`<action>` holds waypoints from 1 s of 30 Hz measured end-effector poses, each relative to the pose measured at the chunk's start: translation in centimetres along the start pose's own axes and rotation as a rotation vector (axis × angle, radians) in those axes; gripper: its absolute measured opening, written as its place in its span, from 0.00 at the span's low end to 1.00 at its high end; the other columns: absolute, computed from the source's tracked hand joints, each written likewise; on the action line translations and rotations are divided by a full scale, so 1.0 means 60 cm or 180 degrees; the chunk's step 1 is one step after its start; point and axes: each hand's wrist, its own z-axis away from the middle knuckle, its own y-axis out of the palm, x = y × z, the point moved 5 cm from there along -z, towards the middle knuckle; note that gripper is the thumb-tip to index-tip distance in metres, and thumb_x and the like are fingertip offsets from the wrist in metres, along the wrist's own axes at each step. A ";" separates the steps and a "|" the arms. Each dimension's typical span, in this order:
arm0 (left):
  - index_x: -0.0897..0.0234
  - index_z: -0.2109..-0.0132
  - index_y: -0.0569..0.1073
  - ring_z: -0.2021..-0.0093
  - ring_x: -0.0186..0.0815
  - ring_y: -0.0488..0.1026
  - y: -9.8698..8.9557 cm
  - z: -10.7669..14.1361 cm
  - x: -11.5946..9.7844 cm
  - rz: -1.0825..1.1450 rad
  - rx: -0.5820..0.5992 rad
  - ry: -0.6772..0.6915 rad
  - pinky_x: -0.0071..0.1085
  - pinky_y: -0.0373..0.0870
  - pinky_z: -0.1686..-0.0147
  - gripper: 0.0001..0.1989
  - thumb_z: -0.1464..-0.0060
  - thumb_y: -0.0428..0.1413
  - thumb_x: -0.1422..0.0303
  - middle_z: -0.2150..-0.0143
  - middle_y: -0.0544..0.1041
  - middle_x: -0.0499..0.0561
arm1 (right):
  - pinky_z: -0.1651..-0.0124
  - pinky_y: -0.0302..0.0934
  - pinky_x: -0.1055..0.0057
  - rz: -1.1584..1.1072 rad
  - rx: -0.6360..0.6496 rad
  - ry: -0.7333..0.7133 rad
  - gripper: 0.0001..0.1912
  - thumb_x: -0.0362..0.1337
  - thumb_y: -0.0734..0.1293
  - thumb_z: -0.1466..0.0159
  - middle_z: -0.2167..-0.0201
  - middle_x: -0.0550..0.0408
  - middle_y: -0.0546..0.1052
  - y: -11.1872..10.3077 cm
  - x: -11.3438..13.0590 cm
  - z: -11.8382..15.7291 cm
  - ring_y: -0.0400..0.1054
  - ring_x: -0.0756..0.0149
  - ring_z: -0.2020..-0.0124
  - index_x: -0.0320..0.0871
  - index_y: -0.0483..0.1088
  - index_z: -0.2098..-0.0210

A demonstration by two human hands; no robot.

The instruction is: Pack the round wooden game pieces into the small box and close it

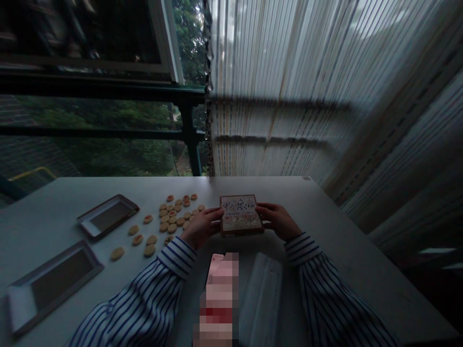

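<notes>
Brown-edged box (241,216), left fingers (213,215) and right fingers (266,211) clamped on its side edges, discs (172,220) just leftward, tabletop (334,229) stretching rightward

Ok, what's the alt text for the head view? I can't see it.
The left hand and right hand hold a Chinese chess box between them at a white table. Round pieces and two trays lie to its left; a phone lies nearer the camera.

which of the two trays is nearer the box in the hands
The back tray, farther up the table; the front tray lies at the picture's lower left, farther from the box.
</notes>
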 end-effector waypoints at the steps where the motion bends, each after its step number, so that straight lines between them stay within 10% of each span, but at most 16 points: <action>1: 0.69 0.58 0.70 0.68 0.33 0.74 0.003 0.001 -0.001 -0.0002 0.0009 -0.0010 0.27 0.70 0.68 0.11 0.52 0.54 0.72 0.60 0.75 0.57 | 0.74 0.65 0.74 -0.0010 0.0017 -0.0016 0.16 0.37 0.66 0.46 0.62 0.45 0.74 -0.001 0.002 0.001 0.70 0.66 0.69 0.38 0.68 0.59; 30: 0.73 0.60 0.70 0.70 0.36 0.75 0.108 -0.072 0.022 -0.0470 0.0234 -0.0006 0.30 0.71 0.68 0.13 0.54 0.57 0.70 0.64 0.76 0.60 | 0.71 0.65 0.72 -0.0020 -0.0345 0.0116 0.16 0.37 0.68 0.47 0.63 0.44 0.74 -0.129 0.015 0.024 0.70 0.66 0.69 0.36 0.68 0.60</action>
